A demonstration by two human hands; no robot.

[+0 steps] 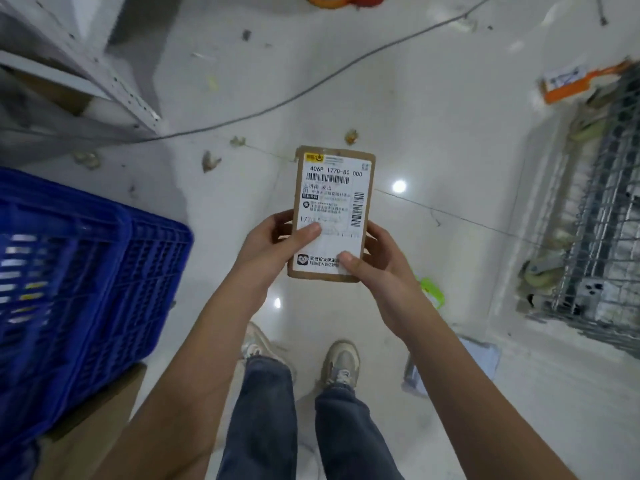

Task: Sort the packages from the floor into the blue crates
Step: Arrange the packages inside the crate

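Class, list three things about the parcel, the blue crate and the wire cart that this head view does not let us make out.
- Parcel: small address print too fine to read; both hands, left and right, cover its lower edges.
- Blue crate: cut by left edge; contents motion-blurred.
- Wire cart: cut by right edge, blurred; load unclear.

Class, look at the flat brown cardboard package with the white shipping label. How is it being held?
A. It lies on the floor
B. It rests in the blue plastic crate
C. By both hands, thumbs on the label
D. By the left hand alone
C: the left hand and right hand grip the flat brown cardboard package from either side, thumbs pressed on its white label, above the floor.
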